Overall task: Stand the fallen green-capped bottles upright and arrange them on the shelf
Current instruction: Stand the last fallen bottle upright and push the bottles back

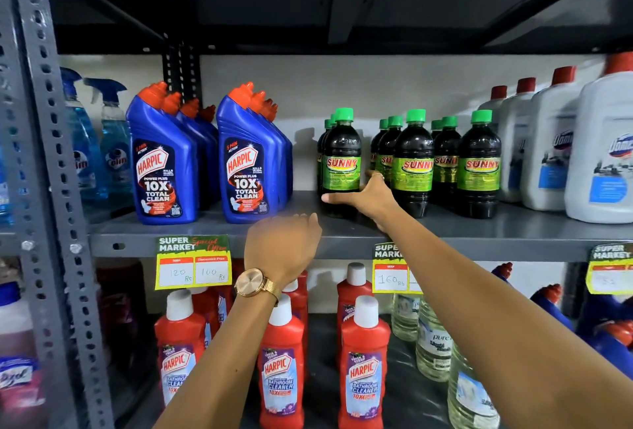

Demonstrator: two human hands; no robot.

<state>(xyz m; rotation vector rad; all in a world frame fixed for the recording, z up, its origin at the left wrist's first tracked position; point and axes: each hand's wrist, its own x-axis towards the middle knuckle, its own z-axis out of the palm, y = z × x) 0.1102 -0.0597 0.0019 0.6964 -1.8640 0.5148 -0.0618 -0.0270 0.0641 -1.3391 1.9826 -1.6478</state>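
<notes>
Several dark bottles with green caps and green "Sunny" labels stand upright in three rows on the grey middle shelf [513, 235]. The leftmost front green-capped bottle [341, 151] has my right hand [370, 197] wrapped around its lower body, thumb across the front. Right of it stand the middle front bottle [413, 161] and the right front bottle [479, 161], with more bottles behind each. My left hand [282, 247], wearing a gold watch, hovers at the shelf's front edge with curled fingers, holding nothing. No bottle lies on its side in view.
Blue Harpic bottles [164, 161] stand left of the green-capped rows, white red-capped jugs [599, 147] to the right. Blue spray bottles [113, 140] are at far left. Red Harpic bottles [281, 360] fill the shelf below. Price tags [193, 262] hang from the shelf edge.
</notes>
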